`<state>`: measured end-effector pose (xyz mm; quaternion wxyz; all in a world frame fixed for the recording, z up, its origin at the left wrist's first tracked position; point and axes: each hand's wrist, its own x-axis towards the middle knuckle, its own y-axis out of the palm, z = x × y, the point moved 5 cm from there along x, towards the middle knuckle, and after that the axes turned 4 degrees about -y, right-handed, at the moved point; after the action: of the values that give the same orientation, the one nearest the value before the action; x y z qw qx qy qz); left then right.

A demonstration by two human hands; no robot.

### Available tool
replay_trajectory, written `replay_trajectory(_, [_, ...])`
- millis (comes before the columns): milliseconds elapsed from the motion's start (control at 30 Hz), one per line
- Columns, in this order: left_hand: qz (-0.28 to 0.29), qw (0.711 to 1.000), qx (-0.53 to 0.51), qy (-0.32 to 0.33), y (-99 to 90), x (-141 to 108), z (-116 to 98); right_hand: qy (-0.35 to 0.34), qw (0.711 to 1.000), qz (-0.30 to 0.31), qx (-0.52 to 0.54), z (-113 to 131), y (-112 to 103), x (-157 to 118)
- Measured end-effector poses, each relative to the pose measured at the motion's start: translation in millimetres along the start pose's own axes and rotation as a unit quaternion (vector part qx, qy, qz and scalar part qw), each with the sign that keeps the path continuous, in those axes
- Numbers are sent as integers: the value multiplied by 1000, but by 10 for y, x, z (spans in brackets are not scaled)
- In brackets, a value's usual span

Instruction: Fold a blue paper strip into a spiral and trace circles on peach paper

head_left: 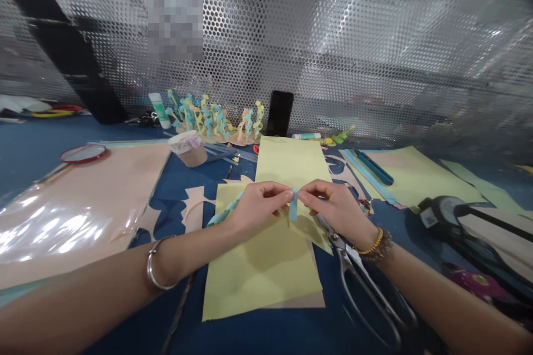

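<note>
Both hands meet over a sheet of yellow paper (258, 266). Between finger and thumb, my left hand (262, 199) pinches a light blue paper strip (293, 209). My right hand (333, 199) is closed in a pinch on the same strip, close beside the left fingertips. A short end of the strip hangs down between the hands. Behind my left hand a twisted blue paper length (222, 216) sticks out; whether it joins the strip is hidden. Metal scissors (366, 283) lie just below my right hand, their blades partly covered by it.
Twisted paper pieces (208, 119) stand at the back near a glue stick (160, 110) and a phone (280, 113). A covered cup (189, 150) sits left of centre. Right are a blue cutter (373, 167), paper sheets (416, 172) and a black device (449, 222). Left lies plastic-covered pink paper (104, 194).
</note>
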<state>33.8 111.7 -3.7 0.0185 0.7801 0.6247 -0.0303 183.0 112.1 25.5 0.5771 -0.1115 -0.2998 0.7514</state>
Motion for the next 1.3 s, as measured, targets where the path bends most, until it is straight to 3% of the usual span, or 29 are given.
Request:
replay_trajectory(233, [15,999,-39,-16,6,-8,19,13,1000,-9,4,-8,-13,14])
replay_trajectory(633, [2,1000,2,0,0,-4,9,26,998,18,62,-49,29,-3])
replay_trajectory(1300, [11,998,48,30,26,-42,-44,-6,1000,-13,19,12,-9,-2])
